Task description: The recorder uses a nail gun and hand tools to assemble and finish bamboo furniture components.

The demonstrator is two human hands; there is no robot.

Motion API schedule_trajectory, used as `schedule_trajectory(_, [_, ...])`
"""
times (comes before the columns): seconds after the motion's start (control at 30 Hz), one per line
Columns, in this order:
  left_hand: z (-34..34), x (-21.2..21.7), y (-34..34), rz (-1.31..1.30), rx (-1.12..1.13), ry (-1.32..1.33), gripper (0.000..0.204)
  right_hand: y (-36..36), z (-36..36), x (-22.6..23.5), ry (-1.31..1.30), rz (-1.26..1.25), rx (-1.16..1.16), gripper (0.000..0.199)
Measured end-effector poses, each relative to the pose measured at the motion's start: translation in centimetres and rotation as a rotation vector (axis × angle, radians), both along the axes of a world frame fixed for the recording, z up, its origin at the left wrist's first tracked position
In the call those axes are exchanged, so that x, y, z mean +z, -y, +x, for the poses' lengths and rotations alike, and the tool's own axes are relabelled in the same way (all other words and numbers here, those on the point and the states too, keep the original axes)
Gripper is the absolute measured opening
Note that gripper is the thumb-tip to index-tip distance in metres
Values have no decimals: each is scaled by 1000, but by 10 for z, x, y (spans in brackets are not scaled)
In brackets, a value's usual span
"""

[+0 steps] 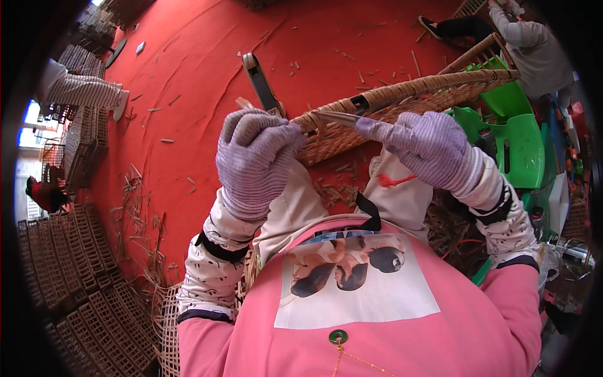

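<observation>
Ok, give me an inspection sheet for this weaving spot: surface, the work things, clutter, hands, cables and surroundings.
Surface: red floor covering, seen from above.
Job's things: woven wicker basket held up over the lap; thin metal blade laid along its rim.
Clutter: cut reed scraps scattered across the red floor; a grey-handled tool shows behind the left hand.
Hands: left hand in a striped knit glove grips the basket's rim end; right hand, gloved alike, holds the blade.
Cables: nothing seen.
Surroundings: green plastic chair at right; stacked woven panels at left; another person seated at upper right.
</observation>
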State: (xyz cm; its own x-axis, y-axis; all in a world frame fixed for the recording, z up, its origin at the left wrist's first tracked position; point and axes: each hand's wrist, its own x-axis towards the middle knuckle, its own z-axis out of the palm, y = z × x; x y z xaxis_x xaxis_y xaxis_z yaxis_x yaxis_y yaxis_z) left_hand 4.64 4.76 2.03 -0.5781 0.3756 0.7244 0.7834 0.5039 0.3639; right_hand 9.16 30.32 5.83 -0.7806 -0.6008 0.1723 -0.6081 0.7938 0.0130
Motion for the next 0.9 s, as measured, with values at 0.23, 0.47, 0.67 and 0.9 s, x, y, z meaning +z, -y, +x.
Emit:
schedule_trajectory(0.23, [0,-24,1,289,-33,396,53,1,-33,34,161,12,192,55])
schedule_trajectory(0.47, [-5,-31,2,404,-65,382,71,8,-60,46,175,106,345,49])
schedule_trajectory(0.67, [-29,-27,13,154,-146,238,65,22,-54,61,398,132,266,47])
schedule_trajectory(0.9, [-38,-27,6,202,-235,179,55,33,-15,8,507,-343,124,39])
